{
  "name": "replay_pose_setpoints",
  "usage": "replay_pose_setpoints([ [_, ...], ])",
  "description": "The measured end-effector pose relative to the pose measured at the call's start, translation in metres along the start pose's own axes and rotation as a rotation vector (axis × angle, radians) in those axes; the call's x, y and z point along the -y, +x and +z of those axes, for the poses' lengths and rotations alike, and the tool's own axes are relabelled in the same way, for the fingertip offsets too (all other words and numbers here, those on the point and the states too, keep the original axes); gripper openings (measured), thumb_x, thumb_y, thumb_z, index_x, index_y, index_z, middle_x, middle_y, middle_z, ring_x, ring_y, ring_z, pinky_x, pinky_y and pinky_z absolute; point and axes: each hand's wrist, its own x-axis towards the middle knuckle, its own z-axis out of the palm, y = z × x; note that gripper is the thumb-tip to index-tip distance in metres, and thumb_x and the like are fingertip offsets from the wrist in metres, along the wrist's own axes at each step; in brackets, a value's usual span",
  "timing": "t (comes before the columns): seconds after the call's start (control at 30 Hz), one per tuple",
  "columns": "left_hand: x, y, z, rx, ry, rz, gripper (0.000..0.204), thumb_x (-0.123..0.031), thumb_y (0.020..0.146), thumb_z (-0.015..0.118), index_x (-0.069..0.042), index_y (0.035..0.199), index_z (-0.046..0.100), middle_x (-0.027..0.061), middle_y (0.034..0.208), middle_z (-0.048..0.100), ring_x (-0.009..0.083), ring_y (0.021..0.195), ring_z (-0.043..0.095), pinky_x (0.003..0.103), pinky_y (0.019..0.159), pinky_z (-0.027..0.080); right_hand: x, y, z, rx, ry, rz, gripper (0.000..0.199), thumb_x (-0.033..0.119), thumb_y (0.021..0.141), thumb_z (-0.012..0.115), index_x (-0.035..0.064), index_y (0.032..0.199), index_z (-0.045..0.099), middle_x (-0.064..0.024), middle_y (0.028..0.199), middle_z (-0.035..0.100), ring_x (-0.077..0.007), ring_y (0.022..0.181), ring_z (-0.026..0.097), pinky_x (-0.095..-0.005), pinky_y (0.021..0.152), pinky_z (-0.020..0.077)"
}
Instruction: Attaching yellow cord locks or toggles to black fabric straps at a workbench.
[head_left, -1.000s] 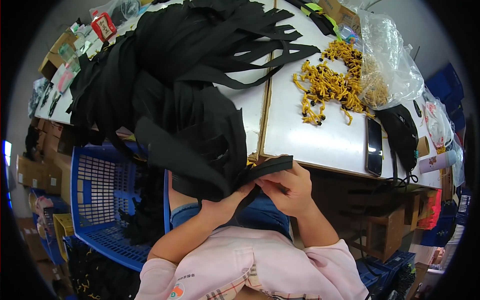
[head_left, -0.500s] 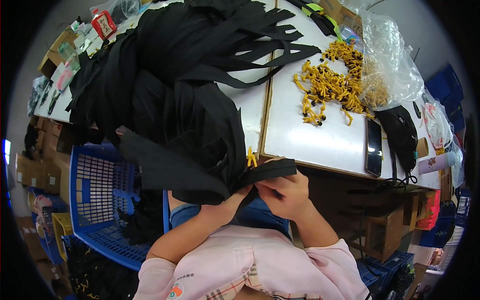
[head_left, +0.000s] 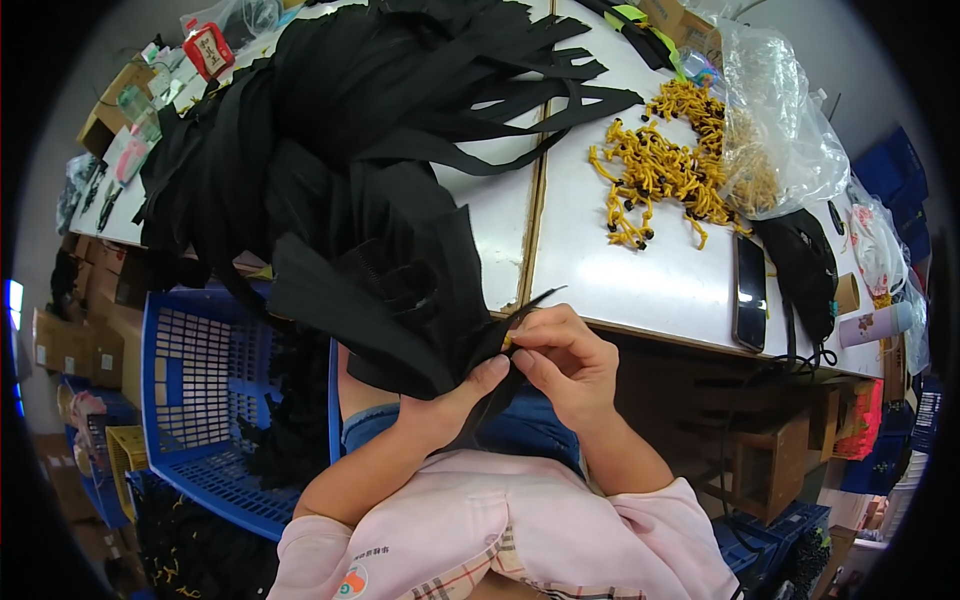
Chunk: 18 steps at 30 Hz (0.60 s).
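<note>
— Holding what with the left hand (head_left: 448, 408)?
— Black strips (head_left: 375, 330), above the lap (head_left: 535, 425), with fingers closed around, probably for steadiness.
— And with the right hand (head_left: 572, 365)?
— Pinching a yellow cord (head_left: 507, 341) against the strips, between nearly closed fingertips, perhaps for control.
— Why heaped cords (head_left: 660, 165) on the white table (head_left: 620, 285)?
— Likely for easy reach.

"Hands?"
"Left hand (head_left: 450, 405) was curled, its thumb (head_left: 488, 374) extended. Right hand (head_left: 570, 370) was in a pinch, fingertips (head_left: 522, 337) near the left thumb."
"Arms?"
"Left forearm (head_left: 370, 468) and right forearm (head_left: 628, 452) slanted inward."
</note>
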Motion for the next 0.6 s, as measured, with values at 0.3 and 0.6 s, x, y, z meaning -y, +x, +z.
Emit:
replay_pose_setpoints([
  [0.3, -0.002, 0.002, 0.006, -0.019, 0.267, 0.175, 0.021, -0.012, 0.08, 0.056, 0.0, 0.097, 0.054, 0.0033, 0.09, 0.055, 0.0122, 0.082, 0.051, 0.025, 0.077, 0.04, 0.003, 0.005, 0.0, 0.01, -0.237, -0.018, 0.016, -0.006, 0.068, 0.06, -0.0001, 0.083, 0.059, -0.0062, 0.081, 0.052, -0.0092, 0.066, 0.052, -0.0188, 0.056, 0.0423],
  [0.6, 0.0, -0.002, 0.0, -0.035, 0.111, 0.146, 0.021, -0.011, 0.081, 0.055, 0.0, 0.098, 0.051, 0.0034, 0.09, 0.054, 0.0111, 0.082, 0.05, 0.023, 0.075, 0.041, 0.0, -0.008, 0.014, -0.074, -0.003, 0.142, 0.008, -0.001, 0.075, 0.056, -0.0021, 0.082, 0.053, -0.0037, 0.075, 0.05, -0.0062, 0.058, 0.048, -0.0167, 0.049, 0.0403],
])
